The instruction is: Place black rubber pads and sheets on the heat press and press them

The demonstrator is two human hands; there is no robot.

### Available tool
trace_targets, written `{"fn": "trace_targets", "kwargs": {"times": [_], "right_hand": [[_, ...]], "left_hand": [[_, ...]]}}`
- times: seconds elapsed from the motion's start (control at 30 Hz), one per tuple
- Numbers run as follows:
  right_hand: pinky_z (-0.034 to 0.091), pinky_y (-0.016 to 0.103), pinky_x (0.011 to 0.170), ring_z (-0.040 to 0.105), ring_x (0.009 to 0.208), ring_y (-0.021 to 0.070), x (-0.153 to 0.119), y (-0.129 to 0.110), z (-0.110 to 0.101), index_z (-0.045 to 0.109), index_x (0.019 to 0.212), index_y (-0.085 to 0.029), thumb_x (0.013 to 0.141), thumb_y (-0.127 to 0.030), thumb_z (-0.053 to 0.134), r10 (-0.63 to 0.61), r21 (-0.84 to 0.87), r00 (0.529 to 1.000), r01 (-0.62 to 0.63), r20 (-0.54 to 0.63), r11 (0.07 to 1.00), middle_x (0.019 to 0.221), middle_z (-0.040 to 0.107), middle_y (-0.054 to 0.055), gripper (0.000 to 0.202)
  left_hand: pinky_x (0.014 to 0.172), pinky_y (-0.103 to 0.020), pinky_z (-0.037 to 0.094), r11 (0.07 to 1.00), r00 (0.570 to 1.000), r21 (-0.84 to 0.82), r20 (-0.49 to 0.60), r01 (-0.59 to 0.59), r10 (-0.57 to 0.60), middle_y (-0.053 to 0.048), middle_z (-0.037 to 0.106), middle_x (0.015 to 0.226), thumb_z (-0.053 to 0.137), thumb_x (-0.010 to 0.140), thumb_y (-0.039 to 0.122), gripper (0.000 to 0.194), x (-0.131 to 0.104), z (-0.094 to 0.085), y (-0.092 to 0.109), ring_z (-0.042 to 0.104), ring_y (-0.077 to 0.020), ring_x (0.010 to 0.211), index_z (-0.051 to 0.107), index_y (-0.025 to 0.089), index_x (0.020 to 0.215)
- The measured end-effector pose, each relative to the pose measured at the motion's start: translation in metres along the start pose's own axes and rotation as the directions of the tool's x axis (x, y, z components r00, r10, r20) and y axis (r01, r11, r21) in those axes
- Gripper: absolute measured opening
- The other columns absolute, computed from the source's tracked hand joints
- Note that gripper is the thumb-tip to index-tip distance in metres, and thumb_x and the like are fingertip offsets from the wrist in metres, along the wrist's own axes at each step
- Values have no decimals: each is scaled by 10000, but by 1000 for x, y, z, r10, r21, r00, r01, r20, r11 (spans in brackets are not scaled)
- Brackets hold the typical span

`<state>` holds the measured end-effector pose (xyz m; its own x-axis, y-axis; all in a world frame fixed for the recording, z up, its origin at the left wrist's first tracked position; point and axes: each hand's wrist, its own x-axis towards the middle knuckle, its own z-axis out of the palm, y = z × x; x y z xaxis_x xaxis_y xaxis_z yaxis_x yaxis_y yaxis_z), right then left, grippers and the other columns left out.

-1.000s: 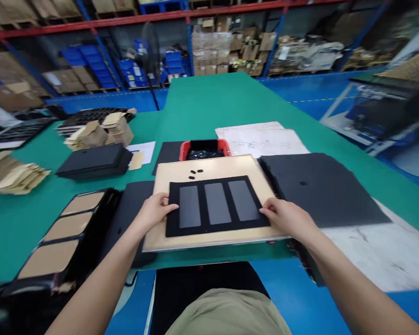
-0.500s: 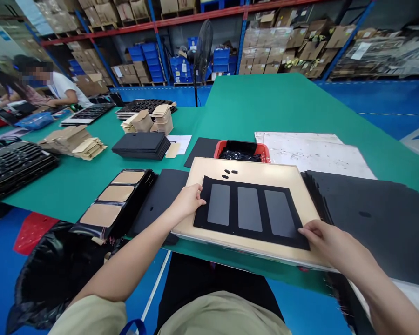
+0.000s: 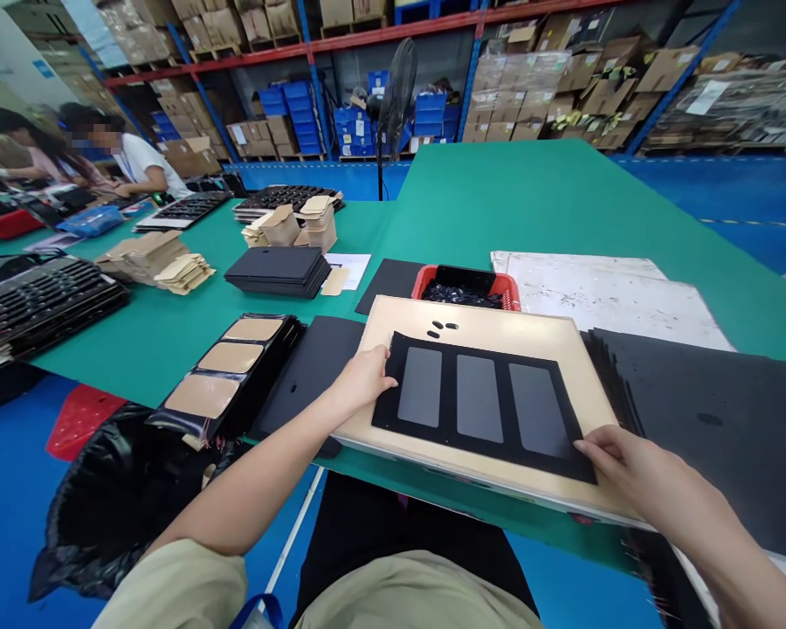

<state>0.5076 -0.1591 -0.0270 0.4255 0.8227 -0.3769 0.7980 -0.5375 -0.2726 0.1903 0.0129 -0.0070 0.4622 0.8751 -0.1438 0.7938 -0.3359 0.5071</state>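
A black rectangular sheet (image 3: 448, 395) with three grey rounded panels lies over a glowing cream light board (image 3: 393, 316). My left hand (image 3: 365, 377) pinches the sheet's left edge between thumb and fingers. At its lower right corner, my right hand (image 3: 622, 452) grips the sheet the same way. Just above the sheet on the board are several small black oval pieces (image 3: 435, 335). To the left of the board lies a flat black sheet with a small hole (image 3: 307, 376), partly behind my left forearm.
Left stands a black stack topped with tan pads (image 3: 221, 357); below it gapes a black bin bag (image 3: 114, 507). Behind the board is a red basket (image 3: 512, 292) of dark pieces. Black sheets (image 3: 713, 411) are piled right. Two co-workers (image 3: 148, 162) sit far left.
The whole scene has shifted slightly to the right in the view. Both hands keep their hold on the black sheet, which stays in about the same place on the board.
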Motion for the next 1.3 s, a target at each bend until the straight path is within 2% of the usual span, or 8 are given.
{"fn": "trace_targets", "kwargs": {"times": [0.2, 0.33, 0.53, 0.73, 0.93, 1.1, 1.2, 1.3], "right_hand": [[416, 310, 461, 604, 637, 254, -1, -1, -4, 565, 790, -226, 752, -576, 466, -39, 48, 994, 44, -106, 998, 851, 650, 109, 365], [420, 296, 457, 599, 629, 234, -3, -10, -8, 563, 837, -214, 770, -610, 437, -105, 47, 978, 115, -178, 992, 885, 641, 110, 421], [419, 285, 476, 599, 654, 227, -2, -38, -12, 566, 874, -223, 808, -578, 411, -270, 32, 943, 281, -197, 959, 803, 634, 80, 393], [428, 290, 546, 604, 695, 205, 6, -79, -12, 572, 882, -220, 843, -474, 436, -462, -37, 865, 465, -196, 885, 874, 641, 65, 291], [427, 281, 611, 600, 760, 190, 22, -142, -2, 567, 906, -209, 877, -313, 476, -672, -128, 733, 660, -104, 740, 913, 619, 43, 142], [439, 281, 781, 592, 940, 185, 42, -188, 20, 545, 1184, -175, 911, -196, 428, -776, -178, 627, 757, -71, 628, 1075, 583, 79, 298], [440, 289, 750, 590, 911, 188, 46, -207, 33, 474, 1307, -196, 925, -146, 360, -789, -341, 613, 734, -41, 588, 1067, 568, 85, 402], [432, 321, 735, 581, 864, 209, 42, -219, 39, 551, 1233, -191, 933, -138, 315, -785, -495, 617, 669, -45, 554, 1014, 573, 101, 385]], "left_hand": [[685, -290, 433, 999, 997, 52, -79, -13, 17, -64, 611, 902, 735, 685, 242, 509, 10, -3, -15, 593, -247, 880, 512, 144, 1132], [830, -318, 424, 994, 987, 85, -141, -71, 83, -56, 553, 997, 589, 794, 170, 372, 25, -6, -27, 540, -221, 979, 515, 195, 1157], [873, -345, 399, 976, 978, 118, -77, -183, 192, -42, 531, 963, 526, 836, 207, 189, 44, -7, -33, 476, -237, 1011, 594, 231, 1012], [823, -321, 392, 959, 968, 141, -22, -246, 251, -30, 530, 914, 491, 843, 184, 94, 46, -10, -40, 463, -213, 930, 576, 212, 812], [794, -311, 388, 940, 954, 177, -3, -293, 298, -28, 512, 913, 449, 874, 202, 116, 46, -6, -45, 441, -212, 927, 547, 215, 813], [794, -306, 395, 930, 949, 198, -6, -309, 316, -26, 510, 914, 446, 884, 215, 117, 47, -5, -46, 441, -209, 934, 542, 219, 818], [794, -303, 401, 929, 948, 209, -17, -306, 317, -26, 515, 920, 443, 889, 220, 119, 46, -4, -47, 444, -205, 929, 550, 220, 836], [797, -302, 407, 927, 947, 221, -35, -303, 318, -25, 525, 933, 450, 892, 225, 116, 45, -4, -46, 448, -201, 917, 558, 218, 850]]}}
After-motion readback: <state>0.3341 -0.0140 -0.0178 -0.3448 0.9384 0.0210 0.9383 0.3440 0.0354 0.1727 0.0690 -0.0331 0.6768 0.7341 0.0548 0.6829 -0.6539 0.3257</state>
